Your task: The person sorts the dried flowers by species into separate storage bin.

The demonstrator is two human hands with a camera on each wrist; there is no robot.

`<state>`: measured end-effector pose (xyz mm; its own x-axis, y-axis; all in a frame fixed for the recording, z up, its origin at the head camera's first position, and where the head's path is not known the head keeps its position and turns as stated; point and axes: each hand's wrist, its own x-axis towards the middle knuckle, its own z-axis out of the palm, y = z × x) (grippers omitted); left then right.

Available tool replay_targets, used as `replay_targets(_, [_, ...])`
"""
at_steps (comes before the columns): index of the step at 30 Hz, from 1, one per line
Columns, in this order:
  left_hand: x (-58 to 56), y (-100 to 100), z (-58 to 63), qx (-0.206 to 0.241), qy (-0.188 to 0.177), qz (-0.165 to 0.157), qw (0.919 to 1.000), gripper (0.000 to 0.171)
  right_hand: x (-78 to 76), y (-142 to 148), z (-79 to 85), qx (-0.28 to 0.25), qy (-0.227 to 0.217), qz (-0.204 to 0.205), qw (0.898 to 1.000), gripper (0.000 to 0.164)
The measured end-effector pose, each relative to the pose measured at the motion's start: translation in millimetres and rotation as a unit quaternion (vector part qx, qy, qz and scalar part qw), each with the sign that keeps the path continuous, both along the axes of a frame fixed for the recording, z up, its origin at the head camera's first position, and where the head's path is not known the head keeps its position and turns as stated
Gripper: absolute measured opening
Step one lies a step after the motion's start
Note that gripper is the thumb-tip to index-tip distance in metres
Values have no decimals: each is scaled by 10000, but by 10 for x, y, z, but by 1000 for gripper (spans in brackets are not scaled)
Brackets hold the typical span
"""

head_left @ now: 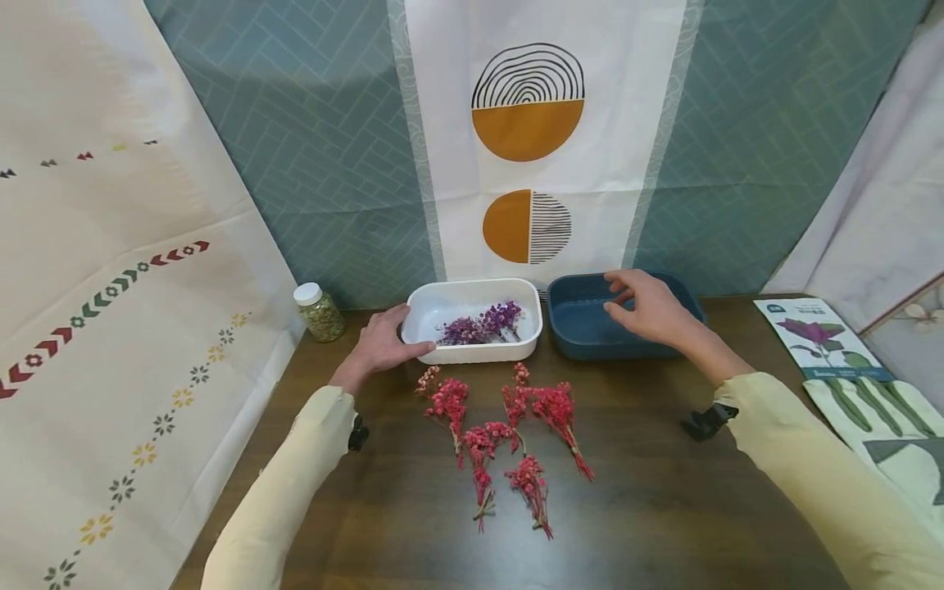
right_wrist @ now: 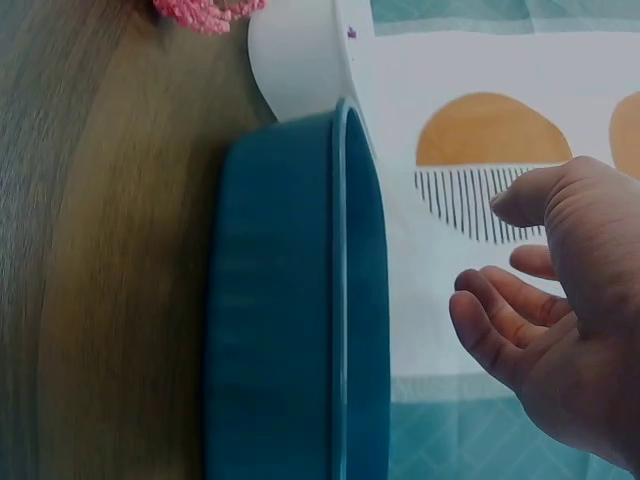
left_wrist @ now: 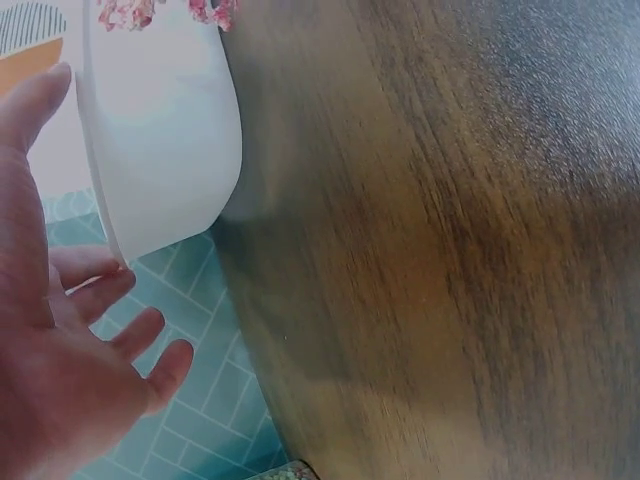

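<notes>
My left hand (head_left: 381,340) is at the left end of a white tray (head_left: 479,353), thumb along its front rim. In the left wrist view the fingers are loosely bent, with fingertips (left_wrist: 122,270) right at the rim. Purple dried flowers (head_left: 479,326) lie inside the tray. My right hand (head_left: 649,310) hovers over a dark blue tray (head_left: 612,350), fingers loosely bent and nothing between them. The right wrist view shows that hand (right_wrist: 575,320) above the blue rim. In front of the trays lie several small bunches of pink dried flowers (head_left: 556,407).
A jar (head_left: 322,318) with a white lid stands at the back left. A flower-picture packet (head_left: 820,338) and a patterned white cloth (head_left: 878,414) lie at the right edge. Fabric hangings (head_left: 354,164) rise behind the wooden table (head_left: 649,492).
</notes>
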<state>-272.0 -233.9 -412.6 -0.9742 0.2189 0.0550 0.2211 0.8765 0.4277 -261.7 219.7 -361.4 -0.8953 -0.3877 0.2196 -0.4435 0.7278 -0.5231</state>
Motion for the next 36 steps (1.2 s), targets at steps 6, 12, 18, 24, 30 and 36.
replay_targets(6, [10,-5,28,290,254,52,9992,84,76,228,29,12,114,-119,9999,52])
replay_targets(12, [191,48,115,857,854,162,9925,69,172,573,31,-46,41,-444,9990,56])
replay_targets(18, [546,133,108,1556,929,355,9828,49,246,941,-25,-100,-83,-665,9977,66])
replay_targets(24, [884,265,39,2043,495,760,9747,39,255,1183,-176,217,-540,-823,9949,82])
replay_targets(30, [1140,374,-71,2868,-409,1127,9505,42,188,1282,-331,285,-912,-920,9912,94])
replay_targets(36, [1291,436,-190,3095,-820,1306,9383,39,124,1277,-420,305,-1021,-896,9903,103])
